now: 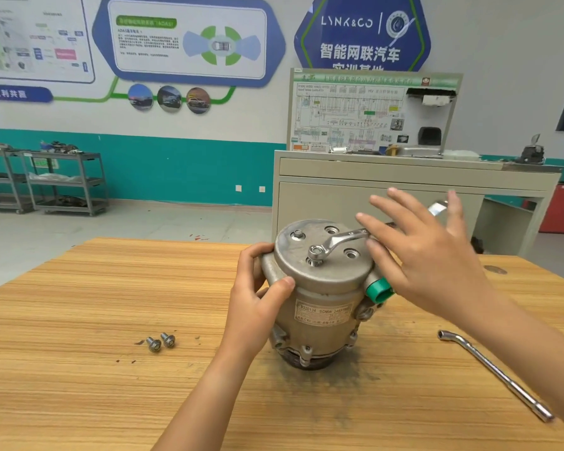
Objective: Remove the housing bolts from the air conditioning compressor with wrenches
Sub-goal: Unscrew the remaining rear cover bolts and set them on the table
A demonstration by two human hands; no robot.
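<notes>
At frame centre the compressor (323,307) is gripped at its rim by the left hand (258,297). A ring wrench (339,240) is seated on a top bolt (314,262), its handle seemingly pushed by the wide-spread right hand (430,255). Ungripped, it could be slipped off, rounding the head.

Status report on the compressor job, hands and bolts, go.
Left hand grips compressor rim. Right hand open over wrench seated on near bolt. Two loose bolts on table; far bolt in place. Nothing in the way.
</notes>
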